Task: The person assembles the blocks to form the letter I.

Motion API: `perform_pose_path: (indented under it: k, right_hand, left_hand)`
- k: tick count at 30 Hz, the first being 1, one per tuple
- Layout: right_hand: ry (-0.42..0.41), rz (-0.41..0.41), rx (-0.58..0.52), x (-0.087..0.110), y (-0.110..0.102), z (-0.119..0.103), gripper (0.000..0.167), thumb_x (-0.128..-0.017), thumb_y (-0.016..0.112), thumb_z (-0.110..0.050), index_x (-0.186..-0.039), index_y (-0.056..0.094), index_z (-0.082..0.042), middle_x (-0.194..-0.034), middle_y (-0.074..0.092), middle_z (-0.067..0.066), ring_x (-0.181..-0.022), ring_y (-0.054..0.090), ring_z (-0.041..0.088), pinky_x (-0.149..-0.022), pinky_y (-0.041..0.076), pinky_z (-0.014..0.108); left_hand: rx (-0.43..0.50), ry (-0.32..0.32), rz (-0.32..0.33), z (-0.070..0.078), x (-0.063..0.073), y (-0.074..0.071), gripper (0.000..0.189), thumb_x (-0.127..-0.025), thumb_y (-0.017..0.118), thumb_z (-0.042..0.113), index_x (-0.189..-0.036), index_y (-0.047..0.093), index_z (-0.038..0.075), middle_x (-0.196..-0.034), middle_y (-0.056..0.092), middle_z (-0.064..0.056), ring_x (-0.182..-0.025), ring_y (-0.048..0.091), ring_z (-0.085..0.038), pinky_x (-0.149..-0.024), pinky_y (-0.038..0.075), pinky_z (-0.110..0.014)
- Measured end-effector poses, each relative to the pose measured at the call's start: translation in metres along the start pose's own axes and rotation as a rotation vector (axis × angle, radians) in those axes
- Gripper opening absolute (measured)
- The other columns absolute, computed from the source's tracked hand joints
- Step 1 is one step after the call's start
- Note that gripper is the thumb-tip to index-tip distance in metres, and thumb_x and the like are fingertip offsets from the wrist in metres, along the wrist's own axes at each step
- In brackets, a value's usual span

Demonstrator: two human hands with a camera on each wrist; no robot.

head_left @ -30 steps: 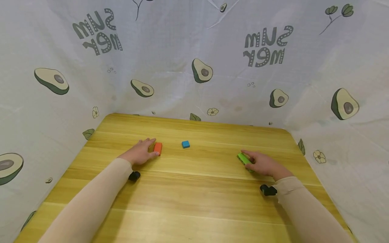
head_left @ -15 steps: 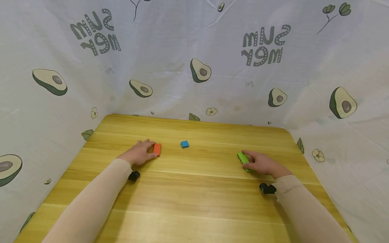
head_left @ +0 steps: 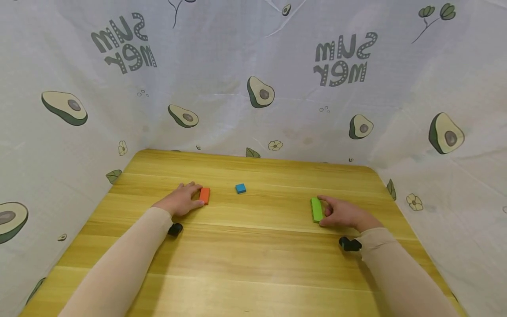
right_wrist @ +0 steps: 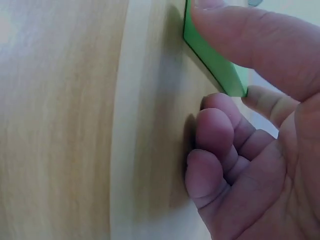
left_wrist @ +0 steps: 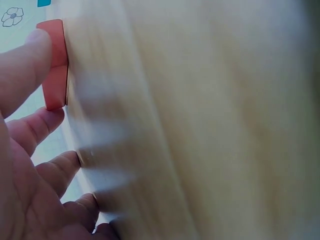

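At the left of the table my left hand (head_left: 180,201) pinches a small red block (head_left: 204,196) between thumb and index finger. In the left wrist view a thin line crosses the middle of the red block (left_wrist: 57,82), and the other fingertips rest on the tabletop. Over on the right, a longer green block (head_left: 316,210) lies along the fingertips of my right hand (head_left: 343,214). Its thumb and index finger grip the green block (right_wrist: 215,62) near opposite ends, while the other fingers curl in toward the palm. Between the hands, farther back, sits a small blue block (head_left: 240,188).
The wooden table (head_left: 245,264) ends at the back and sides against a hanging white cloth (head_left: 222,66) printed with avocados. Black wrist cameras sit below the left cuff (head_left: 175,229) and the right cuff (head_left: 350,244).
My right hand has turned the green block from a slant to nearly straight away from me, its flat green face now showing. My left hand and the red block stay almost in place.
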State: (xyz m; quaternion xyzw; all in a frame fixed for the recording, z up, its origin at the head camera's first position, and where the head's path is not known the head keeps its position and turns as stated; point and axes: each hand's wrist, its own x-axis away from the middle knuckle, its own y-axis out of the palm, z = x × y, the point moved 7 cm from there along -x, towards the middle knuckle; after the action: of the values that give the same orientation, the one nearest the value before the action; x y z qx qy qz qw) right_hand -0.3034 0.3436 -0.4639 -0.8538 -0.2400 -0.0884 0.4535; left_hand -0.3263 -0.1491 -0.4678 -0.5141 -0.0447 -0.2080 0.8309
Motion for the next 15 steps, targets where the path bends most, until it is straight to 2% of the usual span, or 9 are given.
perform_pose_path:
  k: [15]
  right_hand:
    - [-0.004,0.049,0.038,-0.0032,0.0022,-0.0019,0.097,-0.082,0.087,-0.024,-0.158,0.034,0.003,-0.094,0.055,0.008,-0.081,0.051,0.021,-0.071,0.043,0.032]
  left_hand:
    - [-0.029,-0.014,-0.002,-0.0037,-0.0048,0.0014,0.070,-0.109,0.057,0.044,-0.167,0.032,0.014,-0.176,0.015,-0.020,-0.161,0.006,-0.053,-0.124,0.018,-0.074]
